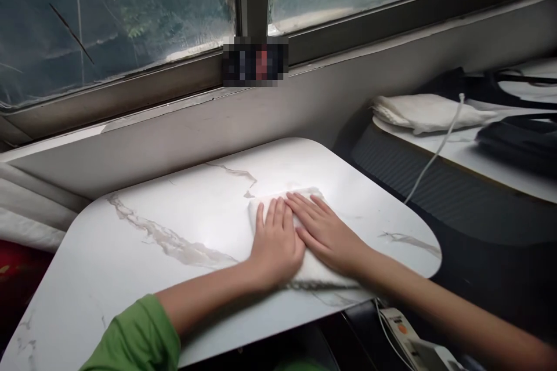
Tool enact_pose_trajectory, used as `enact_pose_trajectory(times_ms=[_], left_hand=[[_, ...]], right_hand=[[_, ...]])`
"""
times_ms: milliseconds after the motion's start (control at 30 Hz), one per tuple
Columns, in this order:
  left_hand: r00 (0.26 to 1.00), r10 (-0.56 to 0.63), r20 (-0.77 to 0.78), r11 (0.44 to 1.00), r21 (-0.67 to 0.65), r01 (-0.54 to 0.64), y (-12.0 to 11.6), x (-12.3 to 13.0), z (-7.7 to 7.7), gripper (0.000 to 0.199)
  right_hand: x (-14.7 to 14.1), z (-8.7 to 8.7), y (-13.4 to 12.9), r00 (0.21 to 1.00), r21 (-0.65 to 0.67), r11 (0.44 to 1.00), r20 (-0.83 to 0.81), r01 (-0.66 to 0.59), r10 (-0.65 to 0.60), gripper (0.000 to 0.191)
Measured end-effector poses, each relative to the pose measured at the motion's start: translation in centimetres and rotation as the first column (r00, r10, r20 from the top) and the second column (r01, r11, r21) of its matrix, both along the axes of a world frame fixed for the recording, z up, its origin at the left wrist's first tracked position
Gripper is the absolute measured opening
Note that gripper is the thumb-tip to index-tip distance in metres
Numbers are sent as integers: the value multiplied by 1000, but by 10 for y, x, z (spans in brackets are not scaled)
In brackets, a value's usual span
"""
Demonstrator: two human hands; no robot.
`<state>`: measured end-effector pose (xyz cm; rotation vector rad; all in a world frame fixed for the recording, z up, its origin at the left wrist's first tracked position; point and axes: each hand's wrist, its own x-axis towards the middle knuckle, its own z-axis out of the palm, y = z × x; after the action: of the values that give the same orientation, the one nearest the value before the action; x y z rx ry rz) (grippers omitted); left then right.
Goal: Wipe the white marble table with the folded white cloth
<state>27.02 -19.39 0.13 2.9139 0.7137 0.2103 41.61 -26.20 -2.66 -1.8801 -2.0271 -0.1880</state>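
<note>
A folded white cloth lies flat on a white table with brown marble-like veins. My left hand rests palm down on the cloth's left part, fingers stretched toward the window. Beside it, touching it, my right hand presses flat on the cloth with its fingers extended to the upper left. Both hands are open on top of the cloth and cover much of its middle. The cloth's far edge shows beyond the fingertips, its near edge below the wrists.
Behind the table runs a wall under a window. At the right, another white cloth and dark bags lie on a second surface, with a white cable hanging down. A power strip sits below the front edge. White fabric hangs at left.
</note>
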Motion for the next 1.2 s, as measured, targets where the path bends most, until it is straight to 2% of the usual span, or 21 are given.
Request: enact_pose_trajectory(times_ms=[133,200,267,367,467,600,700,800,900,1000,1100,1200], left_hand=[[980,198,1,980,38,-197,77,57,1,54],[975,221,-16,974,61,-220,116,83,3,53],[972,232,-22,970,73,-230,144,101,4,52],[974,225,-8,971,86,-224,163,111,2,51],[981,194,2,977,90,-193,157,109,0,51],[985,175,6,982,77,-175,124,95,-2,53],[989,145,7,987,66,-145,81,79,-2,54],[996,92,4,995,40,-92,30,60,0,55],[1000,15,2,1000,-3,-15,-16,48,2,57],[998,-69,7,997,-37,69,-49,45,3,59],[993,-119,18,992,-44,119,-64,52,3,61],[991,-129,23,990,-50,130,-60,71,1,62]], right_hand=[[49,5,99,999,-80,997,-34,0,-3,55],[68,9,143,999,-91,996,-37,27,-31,55],[80,12,172,996,-83,993,-40,80,-84,55],[84,14,184,990,-80,988,-45,129,-133,55],[81,15,171,987,-123,982,-53,146,-153,56],[74,15,135,990,-168,978,-44,126,-135,57],[64,12,92,996,-141,987,-41,76,-83,56],[51,10,36,998,-87,995,-42,43,-47,55],[40,6,-20,998,-51,998,-39,47,-49,54],[39,4,-61,997,-34,997,-40,68,-69,55],[49,4,-80,993,-83,992,-69,92,-98,55],[70,5,-75,986,-156,982,-112,107,-125,55]])
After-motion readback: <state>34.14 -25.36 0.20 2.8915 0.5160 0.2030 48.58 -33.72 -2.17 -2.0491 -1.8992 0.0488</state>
